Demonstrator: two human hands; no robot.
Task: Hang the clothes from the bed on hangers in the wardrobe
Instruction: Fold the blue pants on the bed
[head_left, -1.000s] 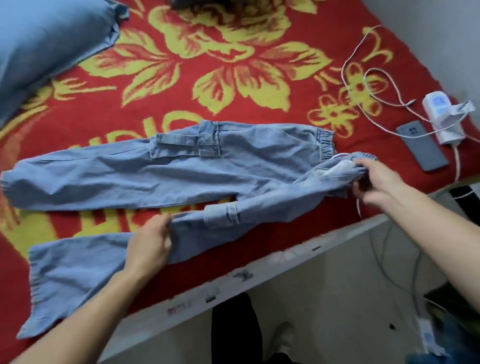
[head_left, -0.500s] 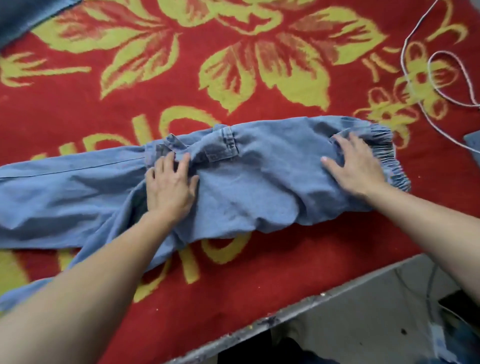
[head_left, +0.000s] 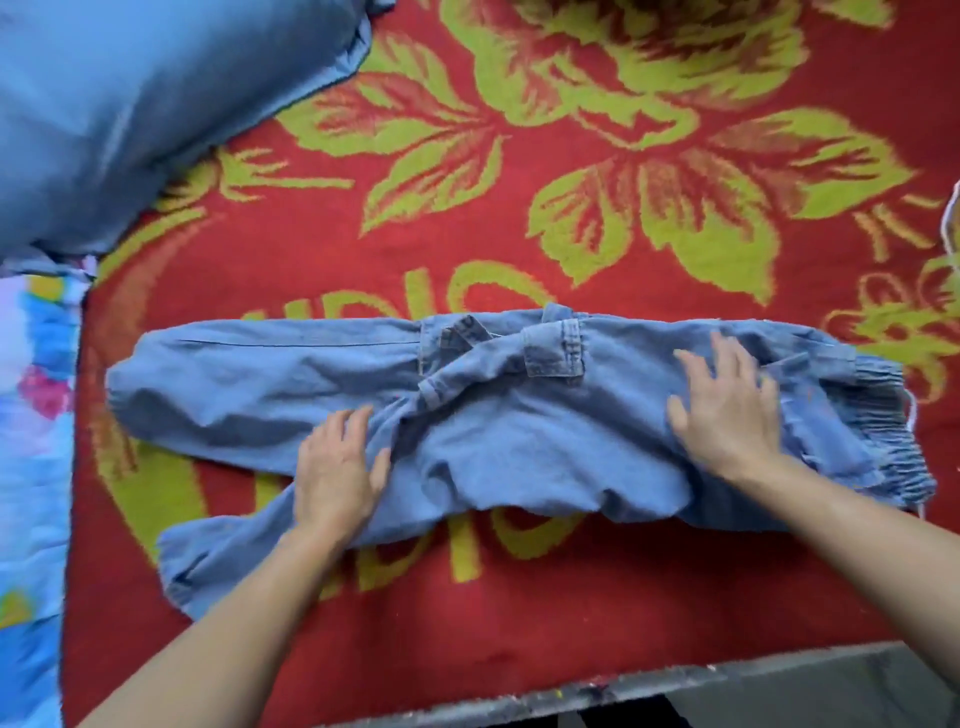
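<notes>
Both hands lie flat, fingers straight, on the light-blue denim cargo trousers (head_left: 519, 431): left hand (head_left: 335, 467) mid-leg, right hand (head_left: 727, 410) beside the elastic waistband.

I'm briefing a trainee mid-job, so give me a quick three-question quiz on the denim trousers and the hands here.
1. True or false: the left hand holds the denim trousers up off the blanket.
2. The right hand lies: A) flat on the trousers, towards the elastic waistband; B) round a hanger; C) on a phone.
3. Fill in: the floral blanket's ground colour is ____.

Key: 1 false, it presses flat on the trousers, which lie on the blanket. 2 A. 3 red.
</notes>
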